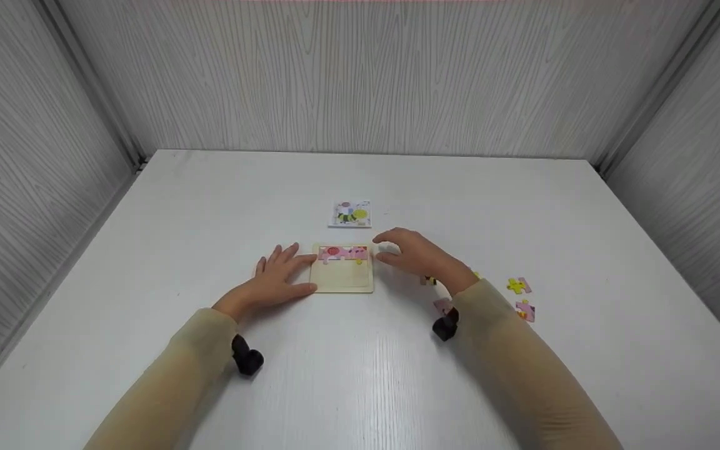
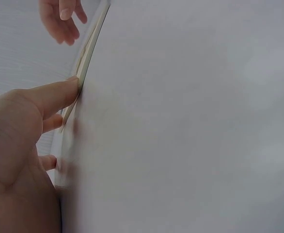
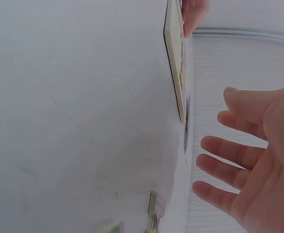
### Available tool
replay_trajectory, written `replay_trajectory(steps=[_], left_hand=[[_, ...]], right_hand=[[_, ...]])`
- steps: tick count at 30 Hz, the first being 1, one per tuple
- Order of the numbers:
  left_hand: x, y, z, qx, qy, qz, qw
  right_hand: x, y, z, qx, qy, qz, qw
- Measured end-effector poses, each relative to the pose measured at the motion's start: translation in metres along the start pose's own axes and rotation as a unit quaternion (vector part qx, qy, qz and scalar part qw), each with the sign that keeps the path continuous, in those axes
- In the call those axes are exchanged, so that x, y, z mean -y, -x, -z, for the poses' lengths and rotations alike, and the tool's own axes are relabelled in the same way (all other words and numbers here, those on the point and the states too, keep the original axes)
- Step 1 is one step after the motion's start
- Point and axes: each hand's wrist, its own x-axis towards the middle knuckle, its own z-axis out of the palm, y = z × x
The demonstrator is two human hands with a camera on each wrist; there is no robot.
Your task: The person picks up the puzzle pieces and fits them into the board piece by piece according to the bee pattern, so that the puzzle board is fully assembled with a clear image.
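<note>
A shallow wooden puzzle tray lies flat at the middle of the table, its top strip filled with pink jigsaw pieces. My left hand touches the tray's left edge with thumb and index fingertip, the other fingers spread. In the left wrist view, the thumb presses against the tray's side. My right hand hovers just right of the tray's upper right corner. Nothing is between its fingers, which look relaxed and apart in the right wrist view.
A small picture card with a bee lies behind the tray. Loose jigsaw pieces lie on the right, among them a yellow one and a pink one; the right forearm partly covers others. Panelled walls enclose the table's back and sides.
</note>
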Motion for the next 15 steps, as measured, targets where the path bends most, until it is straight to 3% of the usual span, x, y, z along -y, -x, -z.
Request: replay_trajectory(steps=[9,15], left_hand=[[-0.003,-0.001,0.0,0.006,-0.006,0.008,0.9999],[-0.005,0.001,0.001,0.009,-0.004,0.007,0.9999]], right_hand=[[-0.01,0.017,0.006,-0.019,-0.008,0.002,1.0],[-0.014,0.03,0.01,-0.01,-0.008,0.009,1.0]])
